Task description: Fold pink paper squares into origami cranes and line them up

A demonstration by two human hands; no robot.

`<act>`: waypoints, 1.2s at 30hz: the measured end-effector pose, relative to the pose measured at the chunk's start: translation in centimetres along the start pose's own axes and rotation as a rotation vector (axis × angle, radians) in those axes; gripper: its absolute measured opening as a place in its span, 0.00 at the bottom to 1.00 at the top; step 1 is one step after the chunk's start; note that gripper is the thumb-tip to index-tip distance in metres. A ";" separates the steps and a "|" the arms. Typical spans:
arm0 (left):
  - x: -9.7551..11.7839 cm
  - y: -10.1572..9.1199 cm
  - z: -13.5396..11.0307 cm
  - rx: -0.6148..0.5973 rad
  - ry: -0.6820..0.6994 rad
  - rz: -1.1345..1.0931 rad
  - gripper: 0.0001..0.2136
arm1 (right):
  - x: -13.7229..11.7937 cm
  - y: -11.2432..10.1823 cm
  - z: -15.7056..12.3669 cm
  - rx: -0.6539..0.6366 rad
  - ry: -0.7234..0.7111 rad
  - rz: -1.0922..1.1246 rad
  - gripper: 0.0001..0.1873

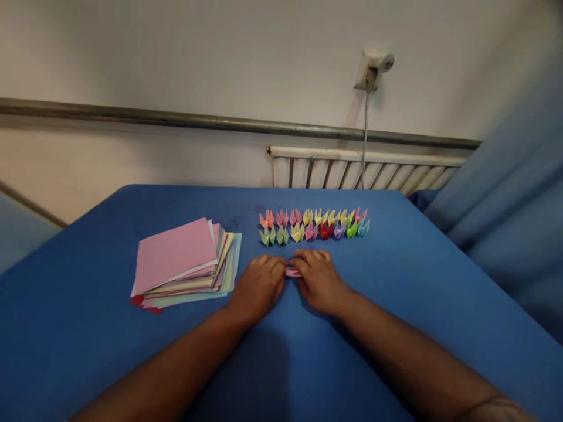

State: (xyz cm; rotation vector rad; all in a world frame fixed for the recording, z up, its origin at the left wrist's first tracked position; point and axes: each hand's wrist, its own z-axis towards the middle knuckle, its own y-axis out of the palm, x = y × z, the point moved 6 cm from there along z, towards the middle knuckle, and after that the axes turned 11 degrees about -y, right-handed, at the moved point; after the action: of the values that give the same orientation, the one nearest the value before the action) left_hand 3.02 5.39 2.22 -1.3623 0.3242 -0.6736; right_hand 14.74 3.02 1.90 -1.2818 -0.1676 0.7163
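Observation:
My left hand point(259, 284) and my right hand point(319, 278) lie side by side on the blue table point(88, 351), fingers curled and pressed down on a small folded piece of pink paper point(292, 272) between them. Most of that paper is hidden under the fingers. Just beyond the hands stand two rows of small folded paper figures point(314, 225) in pink, yellow, green, red and blue. To the left lies a stack of coloured square paper sheets point(182, 264) with a pink sheet on top.
Behind the table are a white wall, a metal rail point(132, 115), a white radiator point(365, 170) and a wall socket with a plug and cable point(373, 69). Blue fabric point(519, 193) hangs at the right.

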 end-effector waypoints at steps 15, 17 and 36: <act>-0.7 1.9 -0.6 -0.227 -0.127 -0.388 0.03 | 1.0 2.0 -2.5 0.017 0.131 0.216 0.05; -0.8 1.6 -0.3 -0.228 -0.101 -0.377 0.02 | 1.2 2.1 -2.3 0.035 0.131 0.235 0.05; -1.7 1.5 0.3 -0.209 -0.103 -0.340 0.06 | -1.1 0.4 -2.6 -0.173 0.000 -0.028 0.13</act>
State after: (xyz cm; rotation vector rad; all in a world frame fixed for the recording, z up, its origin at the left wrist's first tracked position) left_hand 2.28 6.76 0.55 -1.6662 0.0801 -0.8643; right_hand 14.99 0.28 1.03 -1.4417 -0.2518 0.6891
